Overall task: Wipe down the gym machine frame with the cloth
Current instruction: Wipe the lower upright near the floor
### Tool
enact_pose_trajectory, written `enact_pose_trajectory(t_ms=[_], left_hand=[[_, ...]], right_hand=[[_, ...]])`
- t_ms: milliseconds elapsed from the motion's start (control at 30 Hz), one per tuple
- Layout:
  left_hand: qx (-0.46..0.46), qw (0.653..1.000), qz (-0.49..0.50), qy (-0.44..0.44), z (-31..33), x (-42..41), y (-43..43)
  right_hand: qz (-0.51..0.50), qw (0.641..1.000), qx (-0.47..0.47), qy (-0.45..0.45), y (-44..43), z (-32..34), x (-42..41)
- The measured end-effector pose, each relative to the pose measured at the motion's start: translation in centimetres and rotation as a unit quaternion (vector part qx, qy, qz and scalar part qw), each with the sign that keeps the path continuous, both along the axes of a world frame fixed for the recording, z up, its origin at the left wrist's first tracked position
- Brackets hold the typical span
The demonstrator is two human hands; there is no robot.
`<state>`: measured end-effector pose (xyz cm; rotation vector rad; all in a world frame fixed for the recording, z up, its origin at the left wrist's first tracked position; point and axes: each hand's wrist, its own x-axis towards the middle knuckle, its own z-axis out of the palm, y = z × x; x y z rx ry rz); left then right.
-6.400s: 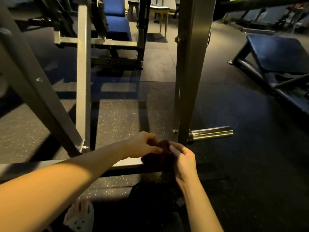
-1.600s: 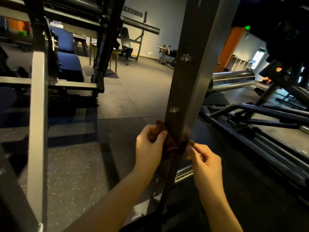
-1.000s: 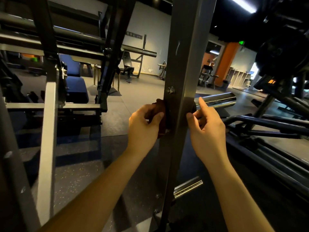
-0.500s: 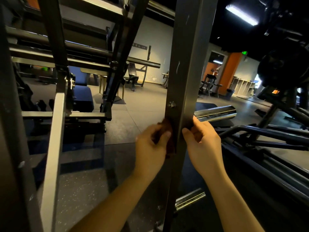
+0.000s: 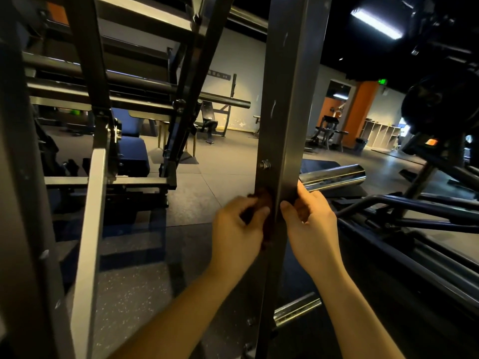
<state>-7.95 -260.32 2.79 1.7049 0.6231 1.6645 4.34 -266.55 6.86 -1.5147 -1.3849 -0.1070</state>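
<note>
A tall grey steel upright [image 5: 287,99] of the gym machine frame runs through the middle of the view, with a bolt [image 5: 264,165] on its left face. A dark brown cloth [image 5: 263,200] is wrapped round the upright just below that bolt. My left hand [image 5: 237,229] grips the cloth on the left side of the post. My right hand [image 5: 312,224] holds the post's right side, fingers curled round its edge and the cloth end there. Most of the cloth is hidden behind the post and my fingers.
A chrome weight peg [image 5: 334,176] sticks out right of the upright, and a lower one [image 5: 298,309] near the floor. Slanted grey frame bars [image 5: 90,203] stand at left, black tubing [image 5: 427,216] at right. A blue padded seat [image 5: 132,151] sits behind.
Both hands and the cloth climbed the upright from its base to just below the bolt. In the last half second they slipped slightly down the post.
</note>
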Motion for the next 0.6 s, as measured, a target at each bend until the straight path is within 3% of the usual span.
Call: enact_pose_trajectory(t_ms=[133, 267, 367, 500, 600], left_hand=[[-0.035, 0.998, 0.042, -0.014, 3.0, -0.1, 2.3], [-0.027, 0.999, -0.022, 0.014, -0.3, -0.4, -2.1], [-0.055, 0.998, -0.032, 0.006, 1.3, -0.6, -1.7], [-0.175, 0.983, -0.025, -0.055, 6.2, -1.2, 1.4], [-0.217, 0.97, -0.068, -0.083, 7.3, -2.0, 2.0]], right_hand=[[0.003, 1.0, -0.007, 0.0, -0.1, 0.0, 0.1], [0.031, 0.998, 0.002, 0.049, -0.2, 0.1, -0.3], [0.044, 0.996, -0.005, 0.076, -0.3, 0.3, -0.2], [0.012, 1.0, -0.006, 0.017, -0.7, 1.7, 0.1], [-0.016, 0.994, 0.085, -0.06, 0.0, 4.3, -0.3]])
